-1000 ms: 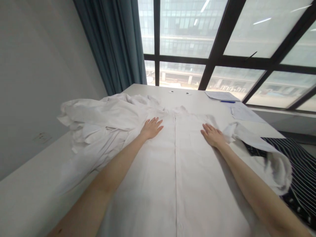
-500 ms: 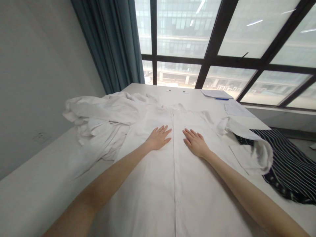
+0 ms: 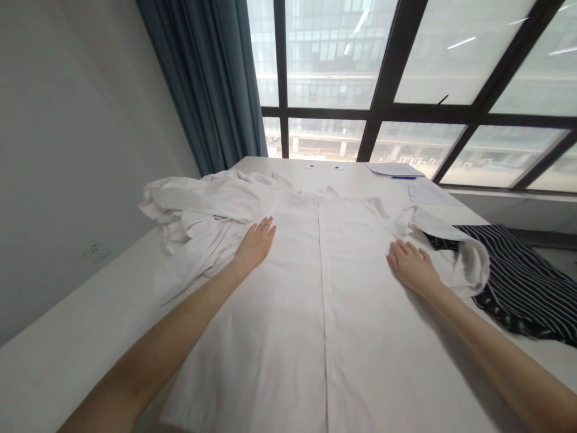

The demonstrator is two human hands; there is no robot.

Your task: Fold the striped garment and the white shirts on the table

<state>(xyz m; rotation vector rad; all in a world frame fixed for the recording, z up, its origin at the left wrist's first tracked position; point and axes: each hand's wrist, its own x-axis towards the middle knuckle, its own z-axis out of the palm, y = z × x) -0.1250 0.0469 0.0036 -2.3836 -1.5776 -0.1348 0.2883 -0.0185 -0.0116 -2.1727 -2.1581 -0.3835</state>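
Observation:
A white button-front shirt [image 3: 322, 288] lies spread flat on a white table [image 3: 58, 337], its placket running down the middle. My left hand [image 3: 256, 243] rests palm down on the shirt's left side, fingers stretched out and together. My right hand [image 3: 411, 264] lies flat on the shirt's right side, fingers apart, close to the bunched right sleeve [image 3: 455, 252]. Neither hand holds anything.
A heap of crumpled white garments [image 3: 193, 207] lies at the left. A dark striped garment [image 3: 518, 276] lies at the right edge. Papers [image 3: 424, 189] and a blue pen [image 3: 403, 177] sit at the far end, by the window and blue curtain [image 3: 211, 84].
Both hands have slid outward from the shirt's middle to its sides, palms still flat on the cloth. The view has shifted slightly.

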